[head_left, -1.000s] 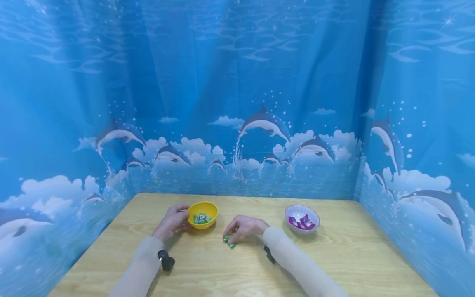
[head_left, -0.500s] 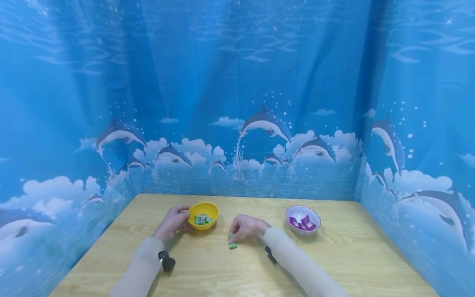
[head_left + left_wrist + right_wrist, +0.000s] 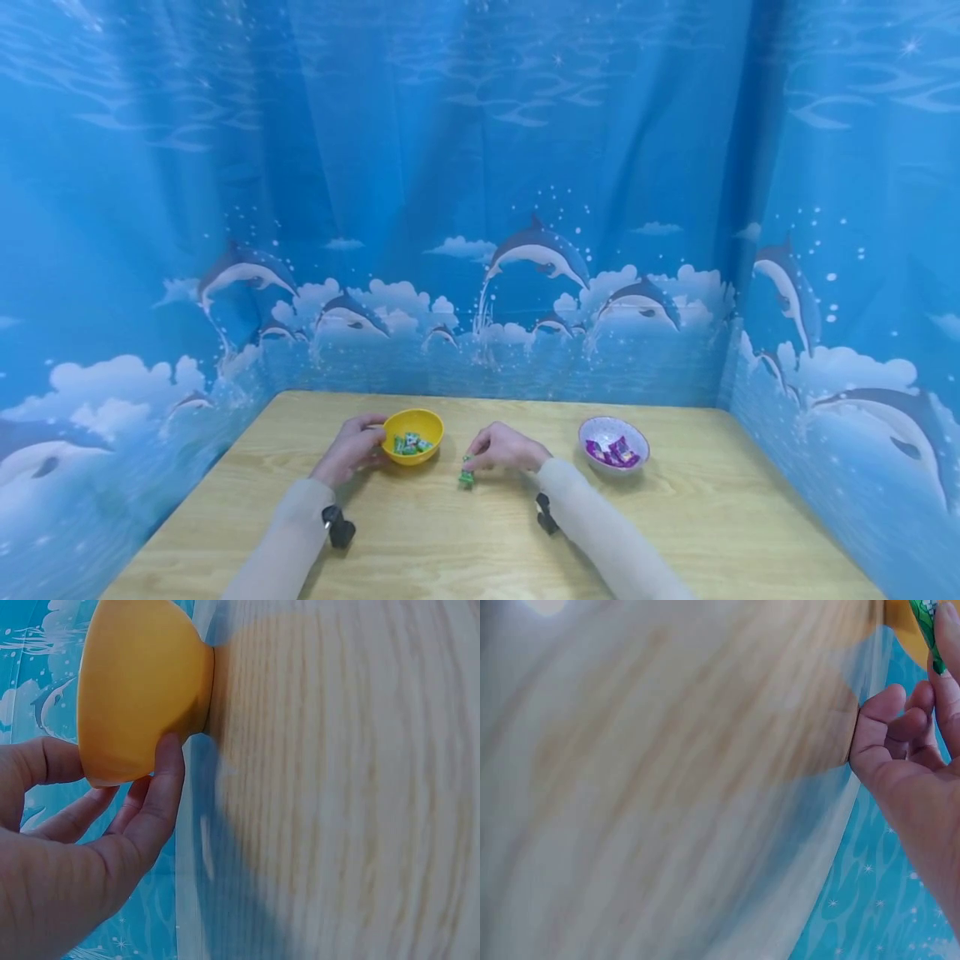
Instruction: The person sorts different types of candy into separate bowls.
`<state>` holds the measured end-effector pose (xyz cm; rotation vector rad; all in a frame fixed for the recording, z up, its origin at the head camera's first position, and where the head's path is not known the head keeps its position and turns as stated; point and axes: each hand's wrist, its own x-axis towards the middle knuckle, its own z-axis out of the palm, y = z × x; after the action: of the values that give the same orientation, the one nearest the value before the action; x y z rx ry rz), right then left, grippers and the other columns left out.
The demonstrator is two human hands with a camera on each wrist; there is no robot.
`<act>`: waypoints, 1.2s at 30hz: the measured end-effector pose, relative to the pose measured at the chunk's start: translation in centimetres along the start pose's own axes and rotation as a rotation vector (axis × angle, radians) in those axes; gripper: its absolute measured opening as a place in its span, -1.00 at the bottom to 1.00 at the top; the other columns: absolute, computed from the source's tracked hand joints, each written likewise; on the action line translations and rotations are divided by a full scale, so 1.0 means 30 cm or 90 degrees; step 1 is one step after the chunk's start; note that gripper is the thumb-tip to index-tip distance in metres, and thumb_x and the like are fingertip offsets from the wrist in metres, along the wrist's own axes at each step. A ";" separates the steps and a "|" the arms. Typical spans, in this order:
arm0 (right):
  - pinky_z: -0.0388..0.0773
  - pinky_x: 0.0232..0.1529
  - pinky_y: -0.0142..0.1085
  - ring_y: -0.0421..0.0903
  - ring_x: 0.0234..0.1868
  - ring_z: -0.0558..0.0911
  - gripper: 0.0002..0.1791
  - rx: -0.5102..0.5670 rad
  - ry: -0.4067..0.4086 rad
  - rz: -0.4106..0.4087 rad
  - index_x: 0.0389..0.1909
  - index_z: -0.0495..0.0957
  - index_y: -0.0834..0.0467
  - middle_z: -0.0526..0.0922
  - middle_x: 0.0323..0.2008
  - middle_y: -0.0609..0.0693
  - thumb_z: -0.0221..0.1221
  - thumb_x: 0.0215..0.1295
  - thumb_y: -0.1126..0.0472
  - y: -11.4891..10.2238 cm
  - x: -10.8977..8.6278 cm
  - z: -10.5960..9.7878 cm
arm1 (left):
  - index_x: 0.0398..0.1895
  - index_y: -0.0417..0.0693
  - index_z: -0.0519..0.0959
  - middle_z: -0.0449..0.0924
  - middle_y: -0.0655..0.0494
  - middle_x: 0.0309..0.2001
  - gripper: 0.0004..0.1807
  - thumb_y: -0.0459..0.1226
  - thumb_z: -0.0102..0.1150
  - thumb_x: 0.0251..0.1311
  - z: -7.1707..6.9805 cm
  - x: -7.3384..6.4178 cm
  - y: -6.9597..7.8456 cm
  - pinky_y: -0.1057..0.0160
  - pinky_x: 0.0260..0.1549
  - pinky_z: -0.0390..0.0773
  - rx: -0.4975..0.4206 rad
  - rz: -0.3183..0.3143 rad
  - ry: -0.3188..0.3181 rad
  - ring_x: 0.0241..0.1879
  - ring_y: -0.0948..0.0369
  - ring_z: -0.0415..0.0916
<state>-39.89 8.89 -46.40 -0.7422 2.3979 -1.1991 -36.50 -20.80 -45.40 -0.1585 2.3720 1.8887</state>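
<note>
On the left of the table, a yellow bowl (image 3: 401,423) holds several green-wrapped candies (image 3: 412,444). My left hand (image 3: 349,451) grips its left side, and the left wrist view shows the thumb at the rim and fingers against the outer wall of the bowl (image 3: 142,682). Right of that bowl, my right hand (image 3: 510,450) pinches a green-wrapped candy (image 3: 467,478) between thumb and finger. The right wrist view catches part of this candy (image 3: 925,630) at its top corner, with the other fingers curled near the tabletop.
A white bowl with a purple rim (image 3: 615,423) stands at the right, with purple-wrapped candies (image 3: 613,452) in it. The light wooden table (image 3: 450,550) is backed by a blue dolphin-print curtain (image 3: 465,167).
The right hand has picked the green candy up from the table, where it lay under the fingertips, and moved it slightly away from me. The left hand stays on the yellow bowl.
</note>
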 end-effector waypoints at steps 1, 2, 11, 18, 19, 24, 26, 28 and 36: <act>0.59 -0.31 -0.33 -0.18 -0.31 0.61 -0.89 0.012 0.006 0.000 -0.38 0.74 0.09 0.70 -0.27 -0.11 0.40 0.12 0.14 -0.001 0.000 0.000 | 0.34 -0.30 0.32 0.43 -0.38 0.20 -0.45 -0.40 -0.06 0.25 -0.001 -0.001 -0.001 0.01 -0.08 0.68 -0.003 0.002 -0.002 0.08 -0.09 0.55; 0.60 -0.32 -0.32 -0.18 -0.32 0.60 -0.88 0.019 0.011 -0.002 -0.38 0.74 0.10 0.70 -0.26 -0.10 0.40 0.12 0.14 -0.002 0.000 0.000 | 0.34 -0.31 0.31 0.43 -0.38 0.20 -0.45 -0.40 -0.06 0.25 -0.002 -0.002 -0.002 0.00 -0.08 0.68 -0.003 0.004 -0.003 0.07 -0.09 0.55; 0.67 -0.25 -0.28 -0.16 -0.30 0.65 -0.86 0.074 0.034 0.011 -0.32 0.73 0.15 0.69 -0.24 -0.06 0.37 0.16 0.17 -0.008 -0.004 0.002 | 0.34 -0.29 0.31 0.40 -0.37 0.22 -0.45 -0.40 -0.05 0.23 -0.001 -0.002 -0.002 0.02 -0.07 0.68 -0.006 0.005 0.002 0.10 -0.13 0.52; 0.70 -0.23 -0.26 -0.16 -0.33 0.67 -0.83 0.120 0.077 0.022 -0.29 0.72 0.20 0.69 -0.26 -0.03 0.39 0.13 0.20 -0.018 0.010 0.021 | 0.35 -0.30 0.30 0.38 -0.39 0.23 -0.43 -0.41 -0.05 0.22 0.003 0.000 0.003 0.02 -0.06 0.68 -0.013 0.009 -0.012 0.10 -0.12 0.52; 0.70 -0.24 -0.27 -0.16 -0.34 0.67 -0.83 0.120 0.078 0.025 -0.28 0.72 0.18 0.70 -0.26 -0.04 0.39 0.13 0.19 -0.021 0.012 0.024 | 0.35 -0.30 0.30 0.38 -0.39 0.23 -0.43 -0.41 -0.05 0.22 0.002 -0.001 0.002 0.01 -0.06 0.68 -0.013 0.010 -0.012 0.10 -0.12 0.52; 0.67 -0.36 -0.27 -0.12 -0.42 0.63 -0.82 0.117 0.081 0.008 -0.27 0.73 0.13 0.72 -0.30 -0.05 0.37 0.15 0.12 -0.044 0.029 0.038 | 0.34 -0.32 0.31 0.39 -0.39 0.23 -0.44 -0.43 -0.07 0.22 -0.010 -0.015 -0.001 -0.01 -0.07 0.68 -0.013 0.011 0.004 0.10 -0.11 0.52; 0.63 -0.41 -0.29 -0.11 -0.45 0.60 -0.82 0.118 0.093 0.000 -0.29 0.74 0.11 0.71 -0.30 -0.06 0.37 0.16 0.10 -0.046 0.036 0.039 | 0.34 -0.32 0.31 0.39 -0.40 0.23 -0.44 -0.43 -0.07 0.22 -0.012 -0.013 -0.003 0.00 -0.06 0.68 -0.017 0.012 0.007 0.09 -0.11 0.53; 0.60 -0.44 -0.31 -0.11 -0.46 0.58 -0.82 0.122 0.112 -0.006 -0.30 0.74 0.11 0.69 -0.30 -0.06 0.37 0.15 0.10 -0.046 0.042 0.037 | 0.34 -0.33 0.30 0.39 -0.40 0.23 -0.44 -0.43 -0.07 0.22 -0.009 -0.009 -0.004 0.00 -0.06 0.68 -0.022 0.014 0.006 0.09 -0.10 0.53; 0.65 -0.29 -0.25 -0.04 -0.29 0.64 -0.76 0.144 0.187 0.008 -0.32 0.73 0.11 0.70 -0.30 -0.07 0.44 0.04 0.06 -0.053 0.055 0.054 | 0.32 -0.33 0.32 0.39 -0.40 0.21 -0.44 -0.43 -0.04 0.20 0.002 0.001 -0.012 0.03 -0.09 0.69 -0.028 0.010 0.008 0.03 -0.09 0.56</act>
<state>-39.90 6.09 -46.18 -0.5092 2.4285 -1.6393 -36.48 -20.81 -45.76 -0.1562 2.3486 1.9541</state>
